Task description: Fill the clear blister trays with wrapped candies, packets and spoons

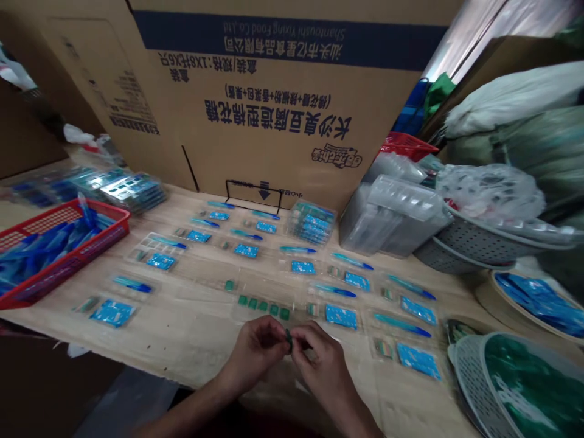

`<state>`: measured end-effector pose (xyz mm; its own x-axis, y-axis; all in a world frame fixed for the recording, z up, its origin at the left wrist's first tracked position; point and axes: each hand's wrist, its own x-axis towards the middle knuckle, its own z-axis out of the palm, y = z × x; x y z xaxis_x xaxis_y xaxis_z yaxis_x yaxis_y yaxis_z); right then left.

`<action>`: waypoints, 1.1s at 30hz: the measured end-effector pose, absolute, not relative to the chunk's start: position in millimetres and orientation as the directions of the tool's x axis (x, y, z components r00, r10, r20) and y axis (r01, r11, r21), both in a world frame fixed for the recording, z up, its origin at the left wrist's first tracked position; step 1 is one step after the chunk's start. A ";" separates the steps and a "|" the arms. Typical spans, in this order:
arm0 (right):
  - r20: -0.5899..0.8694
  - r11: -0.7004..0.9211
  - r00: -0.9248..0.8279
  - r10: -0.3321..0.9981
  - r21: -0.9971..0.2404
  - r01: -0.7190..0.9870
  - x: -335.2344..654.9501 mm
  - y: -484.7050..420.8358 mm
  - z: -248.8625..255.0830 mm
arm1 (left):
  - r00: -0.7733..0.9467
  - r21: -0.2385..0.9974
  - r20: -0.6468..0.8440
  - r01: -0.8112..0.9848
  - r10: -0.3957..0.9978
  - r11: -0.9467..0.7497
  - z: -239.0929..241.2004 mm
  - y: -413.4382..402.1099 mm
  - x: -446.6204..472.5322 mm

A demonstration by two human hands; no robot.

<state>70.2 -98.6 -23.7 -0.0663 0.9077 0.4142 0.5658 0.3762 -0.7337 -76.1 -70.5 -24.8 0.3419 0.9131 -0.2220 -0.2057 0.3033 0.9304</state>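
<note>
Close-up at the bench: your bare left hand (pixel 253 356) and right hand (pixel 320 367) meet in a narrow pinch, fingertips together on a small dark-green piece (pixel 289 340), partly hidden by your fingers. The work in hand is this one piece, held just below a row of small green squares (pixel 263 306) on a pale wooden table (pixel 191 340). Beyond that row lie flat blue sachets (pixel 340 316) and slim teal-and-blue sticks (pixel 401 325) in neat, spaced lines. Far to its left stands a red plastic basket (pixel 91 210) of blue packets; far to its right, a white perforated plastic colander (pixel 460 359) holds green packets.
</note>
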 end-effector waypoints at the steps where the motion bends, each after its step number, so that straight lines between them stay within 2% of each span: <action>1: 0.415 0.378 -0.063 0.908 -0.741 0.556 69.2 -98.5 -23.5 | 0.334 0.929 -0.225 -0.209 0.915 0.305 -24.0 -70.4 -76.6; 9: 0.333 0.292 0.011 0.943 -0.841 0.455 66.9 -103.8 -19.0 | 0.381 0.923 -0.229 -0.206 0.896 0.324 -16.9 -70.6 -80.5; 12: 0.126 0.112 0.045 0.991 -0.968 0.226 68.4 -103.9 -23.1 | 0.434 0.886 -0.287 -0.219 0.854 0.409 -16.6 -70.5 -83.9; 14: 0.005 0.003 0.021 1.000 -0.998 0.068 69.7 -103.5 -26.1 | 0.461 0.867 -0.331 -0.196 0.824 0.458 -17.6 -70.7 -86.3; 15: -0.017 -0.018 0.009 1.000 -0.999 0.041 70.2 -103.5 -26.6 | 0.463 0.867 -0.339 -0.185 0.819 0.463 -18.4 -71.1 -87.2; 16: -0.006 -0.006 0.003 1.000 -0.998 0.064 70.5 -103.9 -26.3 | 0.460 0.876 -0.331 -0.175 0.824 0.450 -19.4 -72.0 -88.0; 18: 0.092 0.094 -0.017 0.996 -0.969 0.228 70.1 -105.8 -22.9 | 0.418 0.929 -0.263 -0.133 0.870 0.345 -21.6 -75.1 -88.7; 21: 0.263 0.280 -0.111 0.958 -0.796 0.537 66.4 -111.1 -15.0 | 0.313 0.996 -0.042 0.088 0.949 0.015 -25.4 -82.9 -89.3; 24: 0.310 0.300 -0.118 0.943 -0.647 0.701 59.4 -115.3 -12.0 | 0.320 0.873 0.234 0.347 0.918 -0.343 -29.8 -89.9 -90.4; 26: 0.295 0.239 -0.050 0.954 -0.653 0.719 54.8 -115.0 -14.0 | 0.373 0.761 0.354 0.418 0.858 -0.496 -33.0 -91.6 -91.3; 29: 0.181 0.103 0.058 0.982 -0.767 0.634 51.6 -110.0 -19.1 | 0.372 0.719 0.396 0.443 0.840 -0.535 -36.8 -90.0 -91.4; 31: 0.096 0.034 0.088 0.991 -0.844 0.536 52.5 -106.1 -21.7 | 0.300 0.801 0.335 0.408 0.893 -0.438 -37.4 -87.7 -90.8; 33: 0.058 0.011 0.091 0.994 -0.892 0.451 54.3 -103.8 -22.9 | 0.241 0.913 0.203 0.305 0.949 -0.273 -35.9 -85.6 -90.0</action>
<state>54.3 -103.8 -22.9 0.0907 0.9942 0.0582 0.4510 0.0111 -0.8925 -90.0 -85.6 -35.9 0.2410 0.9490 0.2033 0.3047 -0.2729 0.9125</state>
